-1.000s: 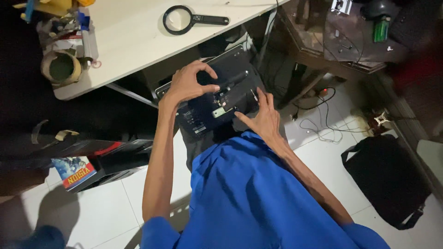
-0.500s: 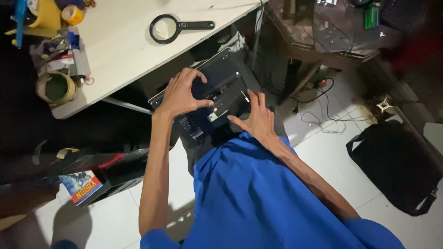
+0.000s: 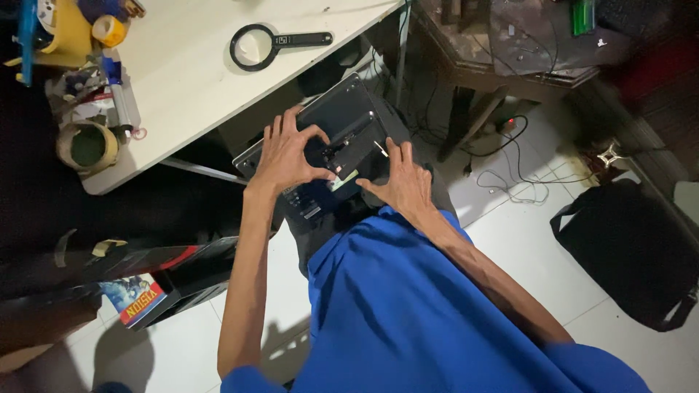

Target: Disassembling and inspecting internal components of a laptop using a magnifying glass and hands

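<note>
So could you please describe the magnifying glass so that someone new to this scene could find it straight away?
Start at the pale table in the upper left. Cluttered tape rolls sit along its left end, and further right, alone on bare tabletop, lies the magnifying glass. It is the only black ring with a straight black handle pointing right, above the left hand.

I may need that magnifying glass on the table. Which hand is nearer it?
Left. The left hand lies just below the magnifying glass; the right hand sits farther right.
</note>
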